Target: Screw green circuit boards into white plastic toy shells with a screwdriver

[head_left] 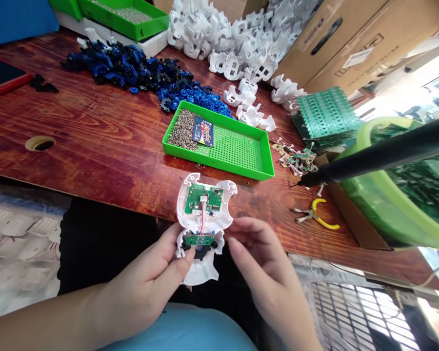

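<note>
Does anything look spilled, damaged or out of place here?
Slightly: small dark bits lie outside the near wall of the green tray, perhaps strays, too small to identify. A printed card lies oddly among the tray's metal pieces. The white housing shows no obvious damage.

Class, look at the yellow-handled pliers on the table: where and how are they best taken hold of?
Probably by both yellow handles, with the right hand coming from above at the pliers' right end: they lie flat, handles spread, metal nose pointing left, so the fingers could close around both.
</note>
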A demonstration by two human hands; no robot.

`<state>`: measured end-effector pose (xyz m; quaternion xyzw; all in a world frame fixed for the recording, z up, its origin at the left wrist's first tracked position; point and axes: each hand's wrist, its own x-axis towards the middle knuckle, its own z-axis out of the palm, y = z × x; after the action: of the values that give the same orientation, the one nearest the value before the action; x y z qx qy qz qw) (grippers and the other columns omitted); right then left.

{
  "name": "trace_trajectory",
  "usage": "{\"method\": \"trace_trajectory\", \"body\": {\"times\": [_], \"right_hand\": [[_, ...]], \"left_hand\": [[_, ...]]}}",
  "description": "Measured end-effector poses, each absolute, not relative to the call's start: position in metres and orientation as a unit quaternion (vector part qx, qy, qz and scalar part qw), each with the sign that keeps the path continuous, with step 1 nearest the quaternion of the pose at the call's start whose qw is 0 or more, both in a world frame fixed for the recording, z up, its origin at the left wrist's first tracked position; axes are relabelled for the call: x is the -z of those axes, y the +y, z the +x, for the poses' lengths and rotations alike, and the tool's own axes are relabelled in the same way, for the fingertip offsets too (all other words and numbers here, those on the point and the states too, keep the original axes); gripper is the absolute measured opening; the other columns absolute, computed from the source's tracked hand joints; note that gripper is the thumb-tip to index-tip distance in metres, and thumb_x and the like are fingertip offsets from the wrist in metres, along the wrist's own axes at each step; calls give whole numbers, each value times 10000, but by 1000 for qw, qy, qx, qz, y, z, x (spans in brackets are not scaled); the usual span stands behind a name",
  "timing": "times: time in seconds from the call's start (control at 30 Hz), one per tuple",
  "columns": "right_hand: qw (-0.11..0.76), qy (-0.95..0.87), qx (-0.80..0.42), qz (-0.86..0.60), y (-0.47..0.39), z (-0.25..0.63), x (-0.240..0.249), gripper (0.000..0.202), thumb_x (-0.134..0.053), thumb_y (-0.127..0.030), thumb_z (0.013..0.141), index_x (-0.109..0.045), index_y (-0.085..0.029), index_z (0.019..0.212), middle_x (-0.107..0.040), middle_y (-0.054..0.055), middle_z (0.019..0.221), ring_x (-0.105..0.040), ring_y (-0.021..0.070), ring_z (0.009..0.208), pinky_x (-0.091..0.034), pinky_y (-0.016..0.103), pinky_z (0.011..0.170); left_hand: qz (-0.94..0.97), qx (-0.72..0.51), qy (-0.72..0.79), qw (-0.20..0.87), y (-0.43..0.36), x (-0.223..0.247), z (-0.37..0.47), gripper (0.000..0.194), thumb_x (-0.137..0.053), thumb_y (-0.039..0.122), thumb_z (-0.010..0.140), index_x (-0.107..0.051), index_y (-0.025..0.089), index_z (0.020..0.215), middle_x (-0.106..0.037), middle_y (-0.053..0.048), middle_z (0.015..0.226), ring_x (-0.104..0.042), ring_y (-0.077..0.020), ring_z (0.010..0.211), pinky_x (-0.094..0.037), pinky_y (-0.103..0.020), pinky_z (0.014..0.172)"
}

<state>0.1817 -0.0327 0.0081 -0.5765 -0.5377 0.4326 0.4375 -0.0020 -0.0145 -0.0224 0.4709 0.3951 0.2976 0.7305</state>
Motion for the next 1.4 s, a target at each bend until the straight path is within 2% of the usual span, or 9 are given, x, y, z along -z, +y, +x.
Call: {"method": "trace_trajectory", "body": {"times": [0.1,0.23,0.33,0.67,0.8,0.93,1.13,1.3,1.4], "right_hand": [[413,-476,-537,-560,-30,173,-1,229,-583,-309,844,-574,-230,1058,-630,40,976,-607,138,861,-512,258,779],[415,-472,-535,-564,-30,164,2,124,-592,-287,827,-623,-199,908,-604,20,848,-551,105,726,-477,206,673],[439,-459,-552,-541,-31,162,3,94,-585,-260,828,-610,-189,884,-598,3,769,-537,93,682,-464,187,645],[464,-513,-474,-545,-37,154,5,57,-538,-218,810,-562,-189,852,-546,0,748,-542,108,682,-467,213,642],[466,-522,-444,-560,-36,151,5,47,-537,-232,802,-534,-187,816,-525,2,723,-512,109,650,-450,217,605],[473,-500,-469,-553,-36,149,5,93,-509,-253,841,-546,-195,903,-551,11,761,-503,107,660,-454,213,608],[447,-513,-515,-521,-38,158,2,175,-528,-271,869,-562,-233,1037,-625,24,915,-591,122,793,-498,237,757],[365,-677,-416,-486,-30,186,-6,279,-586,-313,829,-554,-258,1100,-640,10,896,-614,127,778,-515,214,709],[407,-713,-236,-520,-27,209,-6,317,-559,-239,840,-525,-266,1153,-636,18,909,-617,131,797,-517,216,703]], "left_hand": [[509,-290,384,714,-16,20,-1,478,-395,349,954,-263,346,1413,-392,40,1458,-387,-172,1302,-318,-214,1077],[545,-293,394,680,-18,20,-3,448,-359,346,963,-277,345,1404,-414,37,1441,-425,-172,1273,-334,-220,1071],[578,-293,393,652,-17,21,-4,446,-361,329,964,-281,336,1402,-434,37,1424,-405,-167,1287,-296,-219,1097],[619,-272,393,623,-19,19,-7,462,-364,336,958,-271,326,1410,-495,10,1378,-442,-186,1262,-352,-250,1073],[587,-263,408,648,-15,9,-3,429,-362,376,952,-370,294,1373,-546,-5,1326,-453,-203,1255,-379,-241,1045],[528,-279,419,684,-14,7,0,415,-419,386,934,-431,307,1341,-579,6,1289,-508,-195,1200,-402,-223,1009],[452,-279,404,745,-7,11,-1,415,-521,383,891,-491,325,1300,-616,19,1256,-584,-175,1104,-451,-207,939],[383,-294,415,771,5,8,1,433,-618,402,822,-557,282,1234,-657,-6,1204,-611,-210,1065,-496,-245,875],[324,-285,395,811,16,11,7,438,-653,397,795,-571,262,1204,-699,-25,1117,-640,-225,1010,-512,-282,844]]}}
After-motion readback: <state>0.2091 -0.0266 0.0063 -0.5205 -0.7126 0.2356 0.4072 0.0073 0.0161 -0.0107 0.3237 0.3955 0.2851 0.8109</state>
